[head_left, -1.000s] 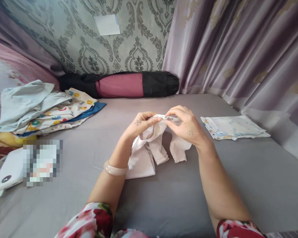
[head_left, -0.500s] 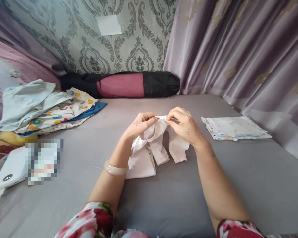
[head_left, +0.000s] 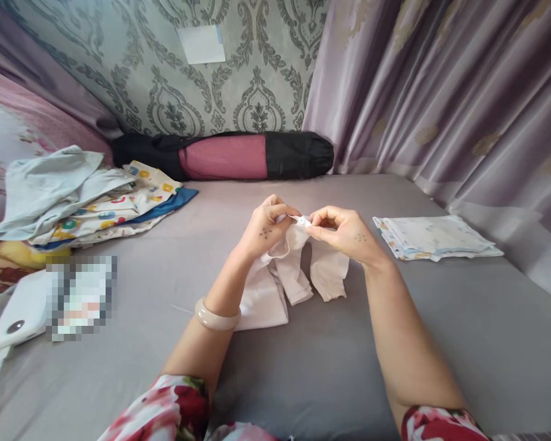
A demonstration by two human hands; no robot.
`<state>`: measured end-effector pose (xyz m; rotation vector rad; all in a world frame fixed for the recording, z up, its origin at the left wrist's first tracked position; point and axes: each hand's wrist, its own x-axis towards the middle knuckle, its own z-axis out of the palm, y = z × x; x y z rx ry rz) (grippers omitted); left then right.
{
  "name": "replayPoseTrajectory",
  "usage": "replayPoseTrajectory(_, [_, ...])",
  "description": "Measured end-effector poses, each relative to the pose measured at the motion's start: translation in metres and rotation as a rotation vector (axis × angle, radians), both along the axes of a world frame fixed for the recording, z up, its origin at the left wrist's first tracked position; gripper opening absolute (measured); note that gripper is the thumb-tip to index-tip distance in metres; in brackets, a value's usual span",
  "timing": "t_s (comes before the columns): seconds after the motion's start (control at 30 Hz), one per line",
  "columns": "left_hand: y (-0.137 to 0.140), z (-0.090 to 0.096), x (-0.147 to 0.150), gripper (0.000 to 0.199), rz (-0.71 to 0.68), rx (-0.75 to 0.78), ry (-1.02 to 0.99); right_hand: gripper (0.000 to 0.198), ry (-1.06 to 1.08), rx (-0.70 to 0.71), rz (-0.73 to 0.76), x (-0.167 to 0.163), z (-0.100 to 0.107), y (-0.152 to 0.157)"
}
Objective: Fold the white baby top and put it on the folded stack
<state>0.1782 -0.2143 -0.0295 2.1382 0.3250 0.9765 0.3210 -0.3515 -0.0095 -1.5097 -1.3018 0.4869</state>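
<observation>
A small pale pink garment (head_left: 264,297) with short sleeves or legs hangs and lies on the grey bed sheet in front of me. My left hand (head_left: 269,226) pinches its upper edge between thumb and fingers. Close beside it, my right hand (head_left: 337,231) also pinches that edge. A white strip with a small round mark, perhaps a snap or label, shows between the fingertips. Part of the garment is hidden behind my left hand and wrist, which wears a pale bangle (head_left: 218,315).
Folded white printed cloths (head_left: 441,237) lie to the right. At the left are a loose pile of children's clothes (head_left: 96,208) and a white device with a cable (head_left: 25,309). A black and pink rolled bag (head_left: 223,157) lies along the patterned wall (head_left: 257,67), beside purple curtains (head_left: 417,73).
My left hand has turned and lifted slightly at the garment's edge. My right hand has shifted a little right, and the white strip now shows more between the fingers.
</observation>
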Motion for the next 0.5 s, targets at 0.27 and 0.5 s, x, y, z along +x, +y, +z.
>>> replayPoseTrajectory(0.27, [0.003,0.003,-0.006,0.031,-0.251,-0.414,-0.132,0.031,-0.162,-0.009,-0.012,0.007,-0.006,0.002])
replayPoseTrajectory(0.5, [0.011,0.017,-0.023,0.043,-0.226,-0.385,0.032,0.030,-0.134,0.036,-0.173,0.019,-0.017,0.007])
